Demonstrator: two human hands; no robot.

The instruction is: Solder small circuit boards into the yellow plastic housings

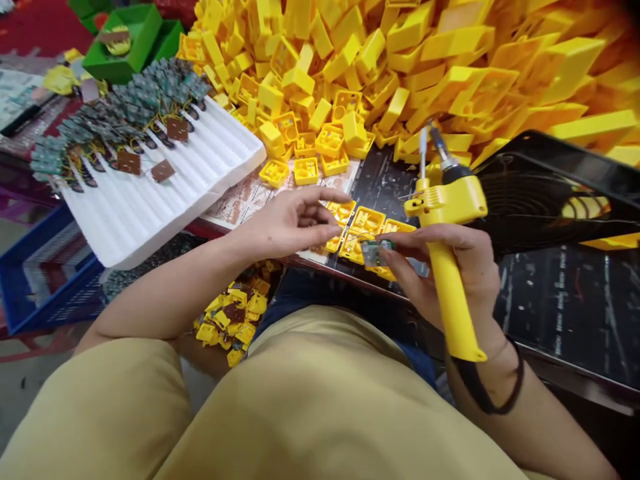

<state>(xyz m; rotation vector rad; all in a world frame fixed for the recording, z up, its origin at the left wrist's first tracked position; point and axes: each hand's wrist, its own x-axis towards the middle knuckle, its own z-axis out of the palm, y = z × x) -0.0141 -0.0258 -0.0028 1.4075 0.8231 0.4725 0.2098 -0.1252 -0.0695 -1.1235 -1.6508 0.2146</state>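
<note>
Between the thumb and fingertips of my right hand (pixel 450 267) is a small circuit board (pixel 375 253) with thin yellow wires. The same hand also carries a yellow electric screwdriver (pixel 453 287), its handle lying across the palm and its bit pointing up and away. My left hand (pixel 295 223) is open, thumb and index finger apart, beside a group of open yellow plastic cases (pixel 367 220) at the table edge. Nothing shows between its fingers. The right hand is over the near side of these cases and hides some of them.
A large heap of yellow cases (pixel 310 80) covers the back. On the left, a white foam tray (pixel 195 180) holds rows of wired circuit boards (pixel 125 110). A black tray (pixel 550 173) stands right, a blue crate (pixel 50 267) lower left, green boxes (pixel 130 47) at the back left.
</note>
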